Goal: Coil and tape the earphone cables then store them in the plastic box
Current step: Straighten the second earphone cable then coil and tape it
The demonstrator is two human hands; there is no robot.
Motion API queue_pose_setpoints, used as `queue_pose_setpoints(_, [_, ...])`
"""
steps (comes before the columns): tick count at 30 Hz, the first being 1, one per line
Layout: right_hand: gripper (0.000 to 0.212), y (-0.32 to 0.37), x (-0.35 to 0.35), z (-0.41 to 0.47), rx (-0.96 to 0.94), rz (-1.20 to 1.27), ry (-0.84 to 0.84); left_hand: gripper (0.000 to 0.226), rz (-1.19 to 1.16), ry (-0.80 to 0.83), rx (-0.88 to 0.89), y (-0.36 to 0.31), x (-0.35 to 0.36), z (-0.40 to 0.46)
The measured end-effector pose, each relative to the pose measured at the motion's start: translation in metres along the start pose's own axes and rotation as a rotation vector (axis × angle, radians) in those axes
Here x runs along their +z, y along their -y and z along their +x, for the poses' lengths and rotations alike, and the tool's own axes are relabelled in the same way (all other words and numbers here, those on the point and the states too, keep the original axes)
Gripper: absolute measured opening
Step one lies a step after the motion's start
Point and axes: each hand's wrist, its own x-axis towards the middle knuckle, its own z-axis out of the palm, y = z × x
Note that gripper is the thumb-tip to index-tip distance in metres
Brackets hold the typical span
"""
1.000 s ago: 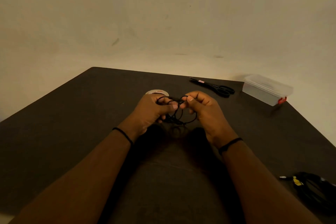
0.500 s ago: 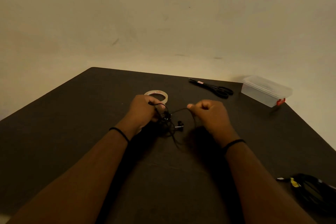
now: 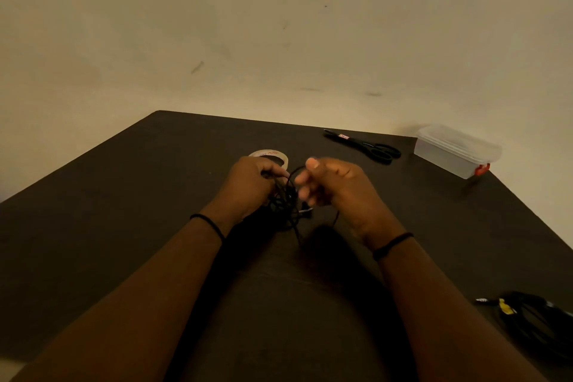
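Observation:
A black earphone cable (image 3: 286, 205) hangs in loose loops between my two hands above the middle of the dark table (image 3: 124, 211). My left hand (image 3: 251, 184) grips the bundle of loops. My right hand (image 3: 335, 184), blurred by motion, has its fingers curled close beside the loops, and a strand runs under it. A roll of clear tape (image 3: 273, 156) lies flat just behind my left hand. The lidded clear plastic box (image 3: 455, 149) with a red clasp stands at the far right corner.
Black scissors (image 3: 369, 147) lie at the far edge, left of the box. Another dark cable bundle with a yellow tag (image 3: 533, 319) lies at the near right edge. A plain wall rises behind the table.
My right hand first pulled a strand out to the right, then came back in toward the left hand. The loops shifted lower in my left hand's grip.

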Motion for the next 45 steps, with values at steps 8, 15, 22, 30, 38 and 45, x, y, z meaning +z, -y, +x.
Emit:
queue_pose_setpoints(8, [0.035,0.006,-0.017,0.004,-0.087,0.678,-0.108,0.008,-0.048,0.212,-0.034,-0.001,-0.006,-0.002])
queue_pose_setpoints(15, [0.034,0.002,-0.035,0.006,-0.002,0.604,-0.452,0.014,-0.288,-0.044,-0.220,0.000,-0.006,0.002])
queue_pose_setpoints(22, [0.028,-0.018,-0.025,0.008,0.326,-0.707,-0.416,0.015,-0.696,-0.108,-0.300,-0.001,-0.013,0.003])
queue_pose_setpoints(30, [0.031,-0.002,0.002,0.002,0.012,-0.808,-0.254,0.024,-0.983,-0.102,-0.297,-0.003,-0.014,0.004])
queue_pose_setpoints(38, [0.024,-0.011,0.014,0.005,0.087,-0.754,0.064,0.024,-0.968,-0.127,-0.271,-0.002,-0.013,0.004])
queue_pose_setpoints(45, [0.018,-0.013,0.008,0.007,-0.060,-0.653,-0.127,0.009,-0.961,-0.009,-0.225,-0.002,-0.014,0.004])
